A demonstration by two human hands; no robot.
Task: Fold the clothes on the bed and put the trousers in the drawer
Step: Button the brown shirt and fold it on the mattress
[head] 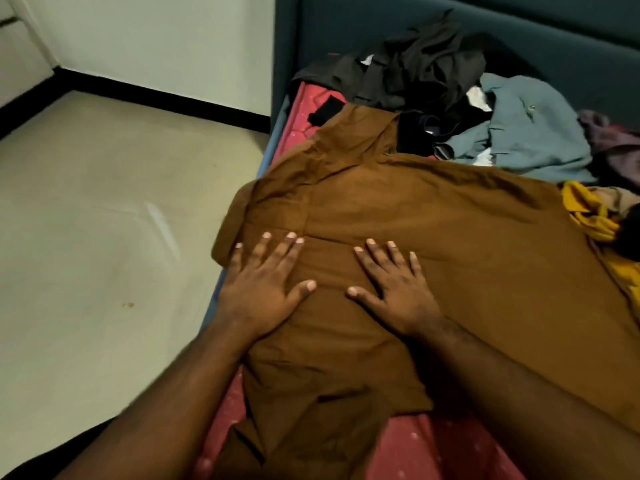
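A large brown garment lies spread over the red bedsheet, reaching from the bed's left edge towards the right. My left hand rests flat on its left part, fingers spread, near the bed's edge. My right hand lies flat on the cloth beside it, fingers also apart. Neither hand grips anything. Beyond the brown garment sits a heap of unfolded clothes: a dark brown-black piece, a grey-blue garment, a yellow one and a purplish one.
A dark teal headboard stands behind the heap. To the left of the bed is pale floor, bounded by a white wall with a black skirting strip. No drawer is in view.
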